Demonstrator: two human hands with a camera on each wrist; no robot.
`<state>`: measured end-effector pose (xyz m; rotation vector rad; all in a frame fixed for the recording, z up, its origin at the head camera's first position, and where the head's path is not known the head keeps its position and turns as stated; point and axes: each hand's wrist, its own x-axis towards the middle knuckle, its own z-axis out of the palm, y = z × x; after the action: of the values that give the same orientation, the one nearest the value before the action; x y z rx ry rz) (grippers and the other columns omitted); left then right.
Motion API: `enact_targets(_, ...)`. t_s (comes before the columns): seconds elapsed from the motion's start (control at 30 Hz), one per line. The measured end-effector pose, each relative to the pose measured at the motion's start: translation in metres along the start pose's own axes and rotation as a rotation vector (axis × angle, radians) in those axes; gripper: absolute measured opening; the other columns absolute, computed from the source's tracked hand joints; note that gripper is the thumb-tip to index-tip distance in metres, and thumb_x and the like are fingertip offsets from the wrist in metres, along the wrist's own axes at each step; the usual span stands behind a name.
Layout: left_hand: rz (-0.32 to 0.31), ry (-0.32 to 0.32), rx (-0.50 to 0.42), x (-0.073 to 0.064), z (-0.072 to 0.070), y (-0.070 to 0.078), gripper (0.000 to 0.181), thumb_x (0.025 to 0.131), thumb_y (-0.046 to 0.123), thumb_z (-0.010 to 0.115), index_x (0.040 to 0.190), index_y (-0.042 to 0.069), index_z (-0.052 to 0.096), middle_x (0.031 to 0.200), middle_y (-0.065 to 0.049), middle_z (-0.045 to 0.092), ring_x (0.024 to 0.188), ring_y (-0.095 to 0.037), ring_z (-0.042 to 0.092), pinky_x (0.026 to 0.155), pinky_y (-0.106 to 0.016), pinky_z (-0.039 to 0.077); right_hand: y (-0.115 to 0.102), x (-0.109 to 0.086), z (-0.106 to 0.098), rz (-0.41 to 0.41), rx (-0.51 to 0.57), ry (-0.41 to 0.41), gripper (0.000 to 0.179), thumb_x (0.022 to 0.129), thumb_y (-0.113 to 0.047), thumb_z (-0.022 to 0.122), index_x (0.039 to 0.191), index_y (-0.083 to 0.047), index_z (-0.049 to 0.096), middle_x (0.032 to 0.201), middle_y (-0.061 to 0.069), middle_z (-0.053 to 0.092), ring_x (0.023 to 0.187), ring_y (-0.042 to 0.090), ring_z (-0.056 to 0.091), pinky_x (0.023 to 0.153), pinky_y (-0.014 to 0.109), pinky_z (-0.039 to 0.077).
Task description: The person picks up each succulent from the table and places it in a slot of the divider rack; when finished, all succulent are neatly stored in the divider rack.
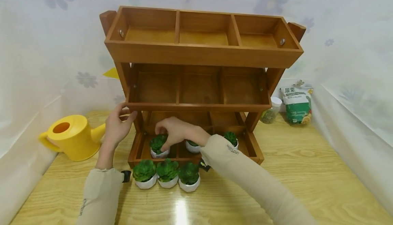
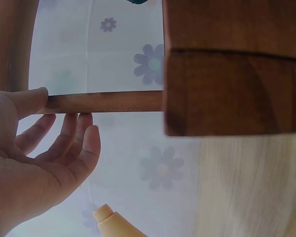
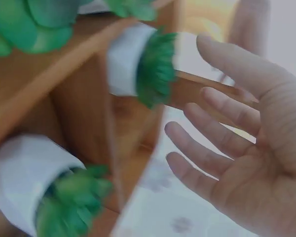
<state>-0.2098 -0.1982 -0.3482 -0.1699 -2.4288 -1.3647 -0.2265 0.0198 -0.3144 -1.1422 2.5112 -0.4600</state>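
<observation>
A three-tier wooden plant stand (image 1: 202,56) holds potted succulents in its bottom tier. My left hand (image 1: 118,124) grips the left end of the middle tier; in the left wrist view, a wooden bar (image 2: 108,101) lies between thumb and fingers. Above the left bottom compartment, my right hand (image 1: 176,131) hovers around a potted succulent (image 1: 158,144). Its fingers are spread and apart from the succulent (image 3: 155,69) in the right wrist view. Another potted succulent (image 1: 192,147) sits in the middle compartment, partly behind the right arm, and one more (image 1: 231,139) in the right.
Before the stand, three succulents (image 1: 167,174) in white pots form a row on the wooden table (image 1: 307,170). A yellow watering can (image 1: 73,139) stands left. A lidded jar (image 1: 271,111) and a green-and-white bag (image 1: 296,105) are behind at right. Both upper tiers have three compartments.
</observation>
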Motion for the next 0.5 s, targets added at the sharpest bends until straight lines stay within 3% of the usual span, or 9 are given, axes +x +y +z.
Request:
enact_targets(0.23, -0.010, -0.006, -0.002, -0.001, -0.001, 0.000, 0.043, 0.098, 0.021, 0.055, 0.135, 0.001, 0.048, 0.120, -0.030, 0.056, 0.106, -0.047, 0.056, 0.090, -0.059, 0.046, -0.003, -0.052, -0.012, -0.140, 0.077, 0.227, 0.032, 0.084, -0.026, 0.075, 0.111, -0.012, 0.065, 0.109, 0.000, 0.065, 0.094, 0.012, 0.060, 0.082, 0.024, 0.050)
enact_targets(0.37, -0.011, -0.016, -0.005, -0.001, -0.002, 0.002, 0.044, 0.098, 0.022, 0.055, 0.136, 0.001, 0.047, 0.121, -0.029, 0.056, 0.106, -0.047, 0.056, 0.089, -0.058, 0.047, 0.003, -0.082, 0.004, -0.132, 0.158, 0.366, 0.026, 0.086, -0.024, 0.074, 0.108, -0.013, 0.066, 0.104, -0.003, 0.066, 0.089, 0.009, 0.060, 0.076, 0.023, 0.050)
enact_targets(0.5, -0.017, -0.023, -0.006, -0.001, -0.002, 0.002, 0.045, 0.099, 0.023, 0.054, 0.137, 0.001, 0.046, 0.122, -0.029, 0.056, 0.106, -0.047, 0.056, 0.090, -0.059, 0.046, 0.014, -0.107, 0.030, -0.090, 0.279, 0.446, 0.023, 0.086, -0.023, 0.074, 0.106, -0.015, 0.067, 0.101, -0.004, 0.066, 0.088, 0.010, 0.063, 0.074, 0.026, 0.053)
